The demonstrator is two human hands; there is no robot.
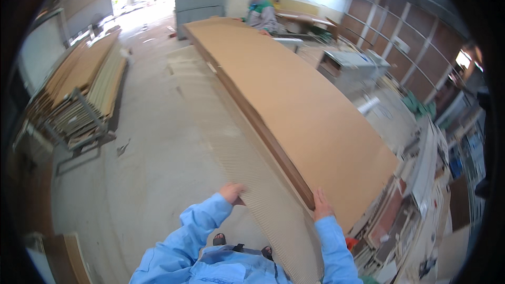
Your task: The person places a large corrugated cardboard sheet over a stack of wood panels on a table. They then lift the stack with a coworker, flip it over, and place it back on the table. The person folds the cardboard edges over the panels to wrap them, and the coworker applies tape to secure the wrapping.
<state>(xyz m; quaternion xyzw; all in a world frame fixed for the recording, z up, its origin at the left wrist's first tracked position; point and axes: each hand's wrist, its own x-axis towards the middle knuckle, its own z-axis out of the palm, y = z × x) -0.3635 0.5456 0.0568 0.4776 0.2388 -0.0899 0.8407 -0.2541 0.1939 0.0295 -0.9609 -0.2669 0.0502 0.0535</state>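
Note:
A long, wide tan board (310, 105) with a dark brown side edge stretches away from me toward the far end of the room. Alongside its left edge runs a long beige ribbed sheet (239, 152), its near end passing down in front of my body. The left edge of that sheet is in my left hand (232, 193), with the fingers curled over it. My right hand (322, 204) rests against the near left edge of the tan board, fingers stretched out. What lies beneath the board is hidden.
Another person (259, 13) stands at the board's far end, a hand touching it. To the left, a metal cart (79, 121) carries stacked panels (87, 68). Scrap boards (389, 215) litter the right. Beyond the board stands a grey metal cabinet (350, 68).

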